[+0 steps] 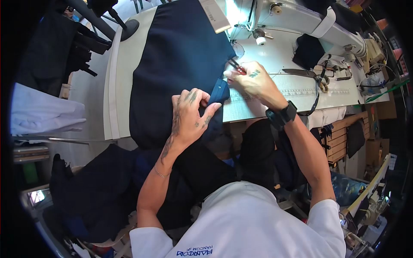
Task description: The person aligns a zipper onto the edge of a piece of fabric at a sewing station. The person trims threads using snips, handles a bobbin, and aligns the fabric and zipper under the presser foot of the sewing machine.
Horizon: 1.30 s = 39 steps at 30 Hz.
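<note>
Your left hand (189, 112) pinches the lower end of a dark blue strip (218, 91) at frame centre, its long axis slanting upper right to your nearby right hand (254, 81), closed around a red-handled tool (238, 68), with navy cloth (174, 56) spreading upper left.

1. Desk (123, 86): white top, pale strip along L edge.
2. Floor (95, 101): pale grey, visible L of desk.
3. Light: v. bright white glare (237, 13) at top ctr; rest of rm dimmer, pic corners nr black.
4. Far L: dark fabric (43, 56) bunched up, white cloth (47, 112) below, metal rail (81, 140) nr its lower edge.
5. R side: slatted wood unit (344, 137), cardboard boxes (378, 146) just beside.
6. Upper R bg: cluttered, too dark to ID.
</note>
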Available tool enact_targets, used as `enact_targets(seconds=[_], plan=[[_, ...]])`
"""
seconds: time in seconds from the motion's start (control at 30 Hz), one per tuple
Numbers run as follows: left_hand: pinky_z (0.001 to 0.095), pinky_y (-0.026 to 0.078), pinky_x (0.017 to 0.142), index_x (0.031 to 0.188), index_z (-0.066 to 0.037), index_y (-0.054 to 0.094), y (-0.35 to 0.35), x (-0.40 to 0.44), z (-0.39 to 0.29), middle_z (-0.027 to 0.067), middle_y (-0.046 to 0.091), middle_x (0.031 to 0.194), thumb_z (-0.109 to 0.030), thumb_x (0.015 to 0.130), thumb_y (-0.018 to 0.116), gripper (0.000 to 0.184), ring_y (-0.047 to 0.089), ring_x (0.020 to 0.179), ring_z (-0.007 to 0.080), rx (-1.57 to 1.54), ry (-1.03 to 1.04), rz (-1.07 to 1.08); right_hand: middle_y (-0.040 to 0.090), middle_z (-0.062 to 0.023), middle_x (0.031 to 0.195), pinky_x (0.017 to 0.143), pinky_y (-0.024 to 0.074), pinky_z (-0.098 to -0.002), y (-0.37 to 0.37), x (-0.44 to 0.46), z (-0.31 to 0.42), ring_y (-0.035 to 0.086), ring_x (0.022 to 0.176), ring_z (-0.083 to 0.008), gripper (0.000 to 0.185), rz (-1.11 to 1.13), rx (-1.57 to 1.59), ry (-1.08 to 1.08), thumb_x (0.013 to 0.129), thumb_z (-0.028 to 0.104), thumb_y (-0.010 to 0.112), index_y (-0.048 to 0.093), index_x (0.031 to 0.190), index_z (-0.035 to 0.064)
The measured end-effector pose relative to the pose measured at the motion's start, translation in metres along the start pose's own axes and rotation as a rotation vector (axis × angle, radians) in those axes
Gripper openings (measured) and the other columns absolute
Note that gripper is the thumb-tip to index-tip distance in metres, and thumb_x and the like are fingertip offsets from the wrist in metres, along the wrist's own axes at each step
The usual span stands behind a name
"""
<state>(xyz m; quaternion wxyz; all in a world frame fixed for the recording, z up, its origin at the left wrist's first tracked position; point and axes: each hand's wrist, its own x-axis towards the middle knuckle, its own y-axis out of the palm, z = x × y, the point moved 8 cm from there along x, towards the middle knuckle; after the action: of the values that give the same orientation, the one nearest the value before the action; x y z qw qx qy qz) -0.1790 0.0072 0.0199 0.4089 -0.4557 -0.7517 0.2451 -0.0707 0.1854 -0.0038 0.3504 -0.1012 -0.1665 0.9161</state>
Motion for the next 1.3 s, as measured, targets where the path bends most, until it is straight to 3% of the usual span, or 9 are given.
enact_targets(seconds=[0.13,0.23,0.4,0.47,0.5,0.6,0.67,0.97,1.3], plan=[[0.0405,0.038,0.085,0.114,-0.009,0.071,-0.004,0.007,-0.007,0.0027,0.064,0.093,-0.028,0.096,0.083,0.029,0.06,0.086,0.0227,-0.031,-0.07,0.033,0.062,0.0017,0.073,0.061,0.0451,-0.0299,-0.01,-0.005,0.007,0.054,0.067,-0.0074,0.031,-0.039,-0.089,-0.093,0.104,0.027,0.075,0.071,0.089,-0.0001],[0.0366,0.045,0.075,0.129,-0.01,0.074,-0.006,0.027,-0.01,0.0045,0.066,0.093,-0.027,0.096,0.085,0.039,0.056,0.071,0.0186,-0.035,-0.038,-0.025,0.061,-0.0009,0.073,0.064,0.046,-0.0316,-0.013,-0.006,0.014,0.054,0.07,-0.0092,0.033,-0.08,-0.211,-0.163,0.103,0.027,0.075,0.07,0.091,-0.0024],[0.0345,0.047,0.062,0.118,-0.007,0.081,0.01,0.076,-0.01,0.0095,0.066,0.089,-0.028,0.095,0.085,0.031,0.057,0.067,0.0191,-0.165,0.072,0.032,0.055,-0.0048,0.07,0.062,0.0417,-0.0342,-0.023,-0.013,0.037,0.049,0.07,-0.0108,0.037,-0.189,-0.241,-0.251,0.102,0.03,0.077,0.069,0.089,-0.0045],[0.0319,0.043,0.061,0.11,-0.003,0.082,0.028,0.085,-0.001,0.0091,0.067,0.081,-0.029,0.096,0.084,0.03,0.053,0.066,0.0132,-0.229,-0.057,0.234,0.06,-0.0039,0.074,0.062,0.0424,-0.0339,-0.03,-0.013,0.027,0.051,0.07,-0.0107,0.035,-0.146,-0.29,-0.179,0.103,0.03,0.076,0.071,0.097,-0.0036],[0.0405,0.048,0.063,0.103,-0.005,0.082,0.035,0.088,0.004,0.0125,0.064,0.066,-0.04,0.097,0.08,0.036,0.058,0.06,0.0251,-0.303,-0.135,0.311,0.062,-0.0025,0.078,0.063,0.0426,-0.0334,-0.034,-0.016,0.022,0.053,0.072,-0.0103,0.034,-0.16,-0.177,-0.191,0.104,0.031,0.075,0.07,0.103,-0.0028],[0.0308,0.049,0.065,0.106,-0.004,0.083,0.041,0.095,0.018,0.0044,0.071,0.07,-0.039,0.1,0.079,0.036,0.06,0.064,0.011,-0.533,-0.203,0.311,0.066,0.0004,0.093,0.069,0.0458,-0.03,-0.053,-0.023,-0.003,0.058,0.081,-0.0087,0.034,-0.177,-0.07,-0.135,0.11,0.032,0.068,0.068,0.122,-0.0003],[0.0217,0.045,0.064,0.108,-0.002,0.081,0.045,0.099,0.021,-0.0017,0.072,0.086,-0.031,0.107,0.076,0.03,0.058,0.072,0.0035,-0.71,-0.236,0.364,0.065,0.0009,0.094,0.077,0.0467,-0.0259,-0.052,-0.039,-0.019,0.058,0.087,-0.007,0.036,0.008,0.234,0.187,0.112,0.033,0.064,0.067,0.127,-0.0004],[0.0249,0.056,0.066,0.111,-0.003,0.078,0.043,0.102,0.022,0.003,0.074,0.087,-0.034,0.108,0.074,0.032,0.071,0.075,0.0094,-0.52,-0.322,0.401,0.06,0.0017,0.077,0.068,0.0441,-0.0279,-0.04,-0.031,0.005,0.052,0.073,-0.0068,0.042,0.142,-0.207,0.069,0.111,0.036,0.064,0.077,0.102,-0.0018],[0.0245,0.055,0.063,0.112,-0.004,0.079,0.036,0.101,0.022,0.0048,0.075,0.088,-0.029,0.108,0.074,0.026,0.071,0.075,0.0093,-0.623,-0.26,0.268,0.055,-0.0031,0.068,0.06,0.0416,-0.0331,-0.031,-0.018,0.006,0.049,0.064,-0.009,0.038,0.113,-0.354,-0.121,0.111,0.032,0.064,0.074,0.099,-0.0028]])
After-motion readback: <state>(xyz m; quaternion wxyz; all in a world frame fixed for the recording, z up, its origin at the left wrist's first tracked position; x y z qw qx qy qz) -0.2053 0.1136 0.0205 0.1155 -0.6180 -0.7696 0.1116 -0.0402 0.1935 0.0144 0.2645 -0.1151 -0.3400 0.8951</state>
